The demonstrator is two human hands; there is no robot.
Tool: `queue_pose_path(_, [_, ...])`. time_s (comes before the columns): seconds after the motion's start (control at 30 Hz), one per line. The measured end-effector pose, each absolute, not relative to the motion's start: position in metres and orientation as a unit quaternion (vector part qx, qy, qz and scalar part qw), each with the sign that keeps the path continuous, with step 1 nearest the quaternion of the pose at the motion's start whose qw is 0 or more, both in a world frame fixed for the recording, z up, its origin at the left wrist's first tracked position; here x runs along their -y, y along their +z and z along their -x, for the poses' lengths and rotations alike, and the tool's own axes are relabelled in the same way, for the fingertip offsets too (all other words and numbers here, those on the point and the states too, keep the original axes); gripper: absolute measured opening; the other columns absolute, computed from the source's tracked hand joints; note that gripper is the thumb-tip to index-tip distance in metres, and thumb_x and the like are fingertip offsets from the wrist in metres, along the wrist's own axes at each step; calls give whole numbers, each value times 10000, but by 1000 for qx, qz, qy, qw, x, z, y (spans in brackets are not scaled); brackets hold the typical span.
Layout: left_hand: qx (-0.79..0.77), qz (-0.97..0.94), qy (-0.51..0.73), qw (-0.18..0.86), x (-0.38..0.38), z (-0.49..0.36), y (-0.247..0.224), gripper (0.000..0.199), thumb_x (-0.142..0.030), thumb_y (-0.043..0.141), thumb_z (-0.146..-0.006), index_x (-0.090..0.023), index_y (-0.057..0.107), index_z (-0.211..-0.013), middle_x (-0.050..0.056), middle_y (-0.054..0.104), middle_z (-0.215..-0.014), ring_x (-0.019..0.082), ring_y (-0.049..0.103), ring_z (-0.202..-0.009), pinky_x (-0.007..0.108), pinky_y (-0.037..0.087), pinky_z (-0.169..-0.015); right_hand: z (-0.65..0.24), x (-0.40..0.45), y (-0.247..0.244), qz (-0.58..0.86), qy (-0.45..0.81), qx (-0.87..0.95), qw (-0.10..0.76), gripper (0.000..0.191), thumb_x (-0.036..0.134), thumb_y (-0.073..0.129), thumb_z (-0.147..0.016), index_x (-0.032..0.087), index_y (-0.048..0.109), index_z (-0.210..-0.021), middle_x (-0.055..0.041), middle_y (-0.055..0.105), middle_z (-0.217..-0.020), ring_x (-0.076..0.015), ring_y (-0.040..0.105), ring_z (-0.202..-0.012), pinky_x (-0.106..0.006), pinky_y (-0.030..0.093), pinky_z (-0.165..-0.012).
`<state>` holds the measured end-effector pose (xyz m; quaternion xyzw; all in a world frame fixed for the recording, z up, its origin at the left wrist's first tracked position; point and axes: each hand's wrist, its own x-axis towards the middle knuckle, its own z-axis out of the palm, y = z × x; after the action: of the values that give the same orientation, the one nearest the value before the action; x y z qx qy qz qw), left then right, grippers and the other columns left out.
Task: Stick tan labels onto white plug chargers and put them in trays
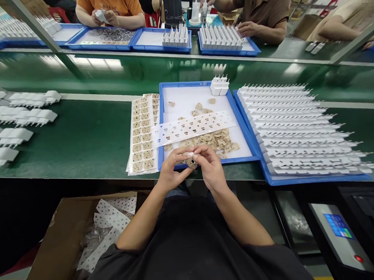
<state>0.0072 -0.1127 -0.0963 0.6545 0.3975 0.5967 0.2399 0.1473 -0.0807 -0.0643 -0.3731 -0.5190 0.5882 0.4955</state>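
Observation:
Close in front of my body, both hands meet around a small plug-in charger [191,162]; its tan face with a dark port is turned up. My left hand [175,167] grips it from the left, thumb underneath and fingers curled over the top. On the other side, my right hand [211,168] pinches its edge between thumb and fingers. The charger's body is mostly hidden by the fingers. Just beyond lies a blue-rimmed tray [161,116] with loose tan pieces [216,140], and a printed clear strip [192,128] lies across it.
Sticker sheets [142,134] lie left of the tray. White chargers [220,86] stand in its far corner, and rows of chargers [299,130] fill another tray on the right. More chargers [25,115] lie left. A carton [51,243] holds used strips. Co-workers sit across the bench.

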Motion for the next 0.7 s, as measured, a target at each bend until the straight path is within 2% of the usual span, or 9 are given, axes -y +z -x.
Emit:
queue_pose_path(0.23, [-372, -628, 623, 282, 113, -8, -93, 398, -134, 756, -765, -247, 555, -1090, 98, 617, -1227, 240, 594, -1187, 459, 492, -993, -164, 74, -55, 334, 587, 586, 447, 78, 221, 619, -823, 245, 643, -894, -34, 658, -1061, -211, 617, -1063, -362, 505, -906])
queue_pose_path(0.33, [-374, -626, 622, 287, 114, -8, -93, 406, -130, 761, -759, -242, 562, -1094, 103, 610, -1228, 240, 590, -1184, 458, 486, -998, -170, 71, -47, 341, 485, 673, 443, 81, 262, 618, -863, 251, 659, -932, -45, 664, -1074, -220, 613, -1069, -391, 488, -931])
queue_pose_path(0.43, [-384, -612, 623, 301, 114, -6, -93, 382, -168, 758, -772, -233, 556, -1090, 110, 609, -1205, 237, 592, -1171, 432, 503, -970, -173, 73, -42, 324, 356, 750, 453, 44, 270, 636, -860, 262, 674, -879, -52, 671, -1055, -232, 606, -1047, -439, 461, -967])
queue_pose_path(0.57, [-392, -564, 638, 347, 110, -7, -92, 378, -244, 747, -794, -227, 521, -1096, 110, 597, -1195, 232, 598, -1154, 405, 513, -950, -182, 70, -44, 249, 369, 770, 458, 90, 344, 651, -846, 265, 655, -803, -53, 682, -917, -244, 631, -932, -450, 506, -876])
queue_pose_path(0.63, [-387, -543, 655, 356, 111, -8, -89, 394, -254, 745, -794, -234, 508, -1108, 101, 587, -1201, 223, 601, -1140, 392, 514, -946, -191, 61, -46, 285, 386, 728, 489, 102, 353, 618, -872, 253, 632, -860, -50, 671, -875, -231, 641, -880, -425, 526, -823])
queue_pose_path(0.7, [-384, -537, 663, 353, 115, -7, -83, 389, -273, 729, -804, -235, 505, -1120, 100, 585, -1198, 218, 608, -1115, 374, 523, -926, -201, 47, -49, 363, 348, 723, 475, 122, 335, 616, -876, 241, 625, -953, -55, 675, -915, -226, 647, -877, -405, 527, -809])
